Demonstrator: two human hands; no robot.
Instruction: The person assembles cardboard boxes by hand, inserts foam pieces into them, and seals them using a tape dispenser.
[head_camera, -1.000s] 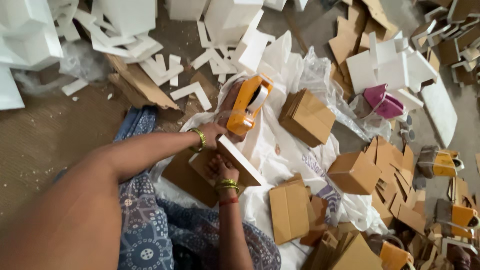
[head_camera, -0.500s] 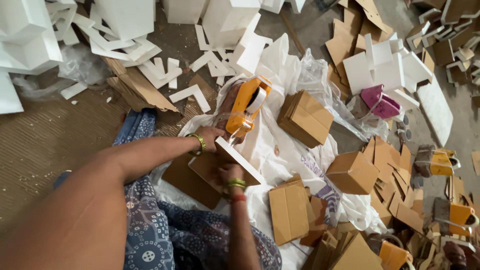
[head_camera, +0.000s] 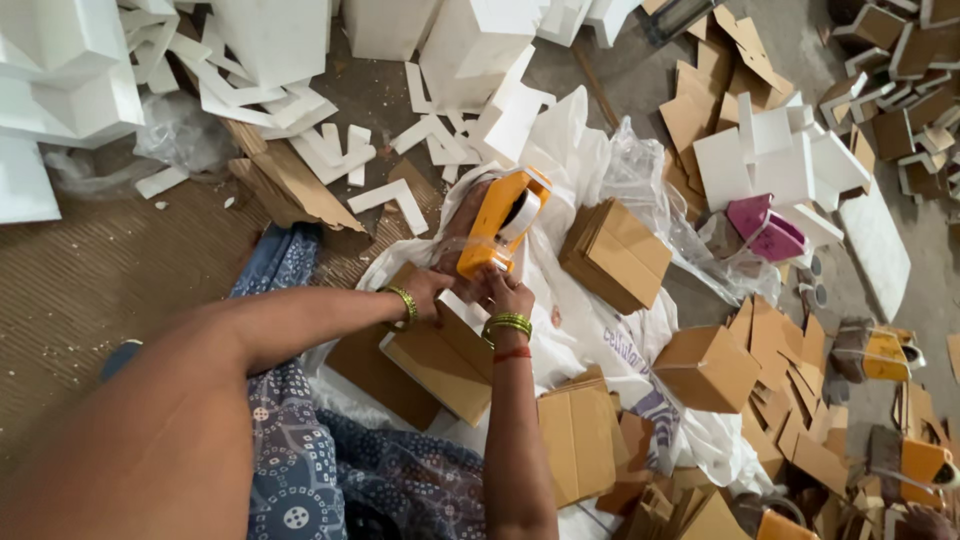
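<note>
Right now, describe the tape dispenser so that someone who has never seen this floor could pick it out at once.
Start at the crumpled white plastic sheet spread across the middle of the floor, between the white foam offcuts and the brown cardboard boxes. At its upper edge, just above both hands, sits the orange plastic tape dispenser, against the right hand. It is the only bright orange tool there, carrying a white roll.

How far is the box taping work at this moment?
Done, it seems: closed cardboard boxes sit to the right. In hand: the right hand holds the orange tape dispenser at the edge of a brown box, and the left hand steadies it. Left: flat cardboard pieces and white foam pieces still lie around.
</note>
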